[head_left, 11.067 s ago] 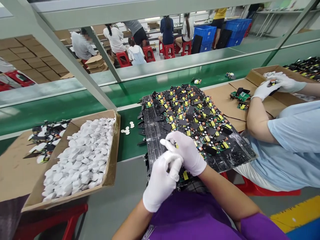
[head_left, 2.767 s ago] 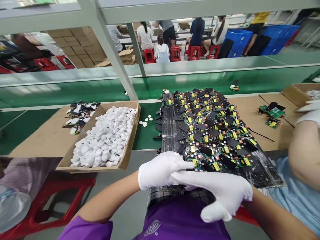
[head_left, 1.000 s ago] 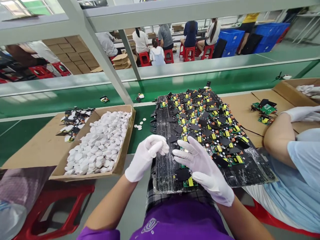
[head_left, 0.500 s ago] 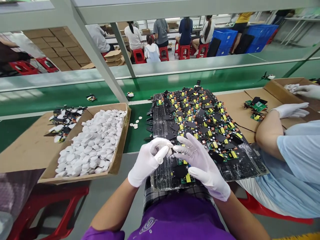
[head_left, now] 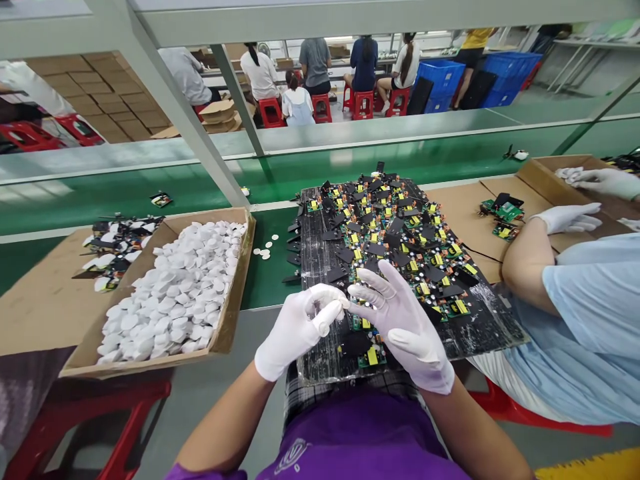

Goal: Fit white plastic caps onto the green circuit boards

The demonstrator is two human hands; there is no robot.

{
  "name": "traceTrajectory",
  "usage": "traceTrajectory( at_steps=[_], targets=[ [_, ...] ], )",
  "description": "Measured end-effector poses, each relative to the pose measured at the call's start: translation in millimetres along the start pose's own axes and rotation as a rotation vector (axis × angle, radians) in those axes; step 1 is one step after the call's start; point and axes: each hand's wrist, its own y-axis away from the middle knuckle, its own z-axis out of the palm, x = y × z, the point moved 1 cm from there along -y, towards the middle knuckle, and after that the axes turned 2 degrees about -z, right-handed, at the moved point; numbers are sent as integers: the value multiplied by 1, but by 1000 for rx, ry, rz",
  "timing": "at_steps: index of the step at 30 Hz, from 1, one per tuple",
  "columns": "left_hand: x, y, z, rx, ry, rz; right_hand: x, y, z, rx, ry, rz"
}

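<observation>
White gloves cover both of my hands, held over the near edge of a dark board (head_left: 315, 267). My left hand (head_left: 300, 327) is closed, with thumb and forefinger pressed together in a pinch. A fingertip of my right hand (head_left: 400, 327) meets this pinch; anything small between them is hidden. The other fingers of my right hand are stretched out and spread. Beneath and beyond my hands, many green circuit boards (head_left: 400, 227) with yellow parts and black flat pieces cover the board. One circuit board (head_left: 371, 357) lies just below my hands.
A cardboard box (head_left: 245, 280) of white caps (head_left: 175, 287) stands left, beside a pile of assemblies (head_left: 117, 243). White discs (head_left: 266, 254) lie on the green surface. At right, a co-worker's gloved hand (head_left: 567, 219) is near circuit boards (head_left: 505, 210) and another box (head_left: 540, 170).
My right hand has turned slightly and its fingers have spread, one fingertip now at my left hand's pinch. The whole view has shifted a little.
</observation>
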Motion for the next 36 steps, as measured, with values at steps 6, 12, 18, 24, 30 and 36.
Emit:
traceTrajectory(
  at_steps=[6, 12, 18, 24, 30, 36],
  targets=[
    [-1, -1, 2, -2, 30, -17, -1, 0, 1, 29, -50, 5],
    [-2, 2, -1, 53, 121, -14, -2, 0, -5, -7, -45, -28],
    [6, 1, 0, 5, 88, -2, -1, 8, -9, -154, 442, -6],
    [-1, -1, 9, 177, 134, -29, -1, 8, -5, -200, 745, -103],
    [-8, 3, 14, 187, 254, 17, -2, 8, -3, -182, 859, -168],
    [-13, 1, 13, 120, 418, -53, -6, 12, 0, -216, 855, -196]
  ],
)
